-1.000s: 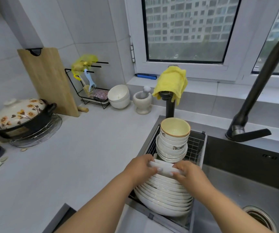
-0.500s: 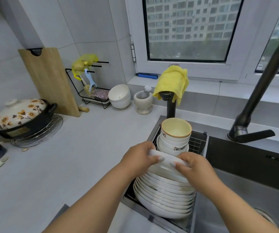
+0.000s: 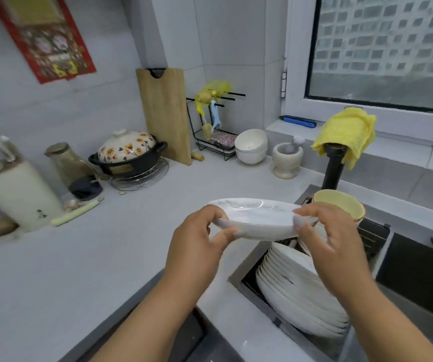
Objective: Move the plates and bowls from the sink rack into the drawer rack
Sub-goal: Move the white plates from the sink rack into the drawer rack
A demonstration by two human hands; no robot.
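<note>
I hold a white plate [image 3: 257, 218] nearly level above the counter's edge, left of the sink rack [image 3: 372, 239]. My left hand [image 3: 197, 244] grips its left rim, and my right hand [image 3: 325, 231] pinches its right rim. Below my right hand a row of white plates [image 3: 296, 291] stands on edge in the rack. Behind them sits a stack of bowls topped by a cream bowl [image 3: 338, 205], partly hidden by my right hand. A dark opening [image 3: 192, 338] shows under the counter at the bottom; what is inside is hidden.
On the grey counter [image 3: 105, 257] stand a knife block [image 3: 17, 189], a glass jar [image 3: 66, 163], a flowered pot [image 3: 129, 155], a cutting board [image 3: 163, 113], two white bowls [image 3: 252, 146] and a mortar [image 3: 287, 159]. A yellow cloth [image 3: 346, 134] hangs by the sink.
Both hands have lifted one plate out of the row in the sink rack and carried it up and to the left. My view has swung left over the counter.
</note>
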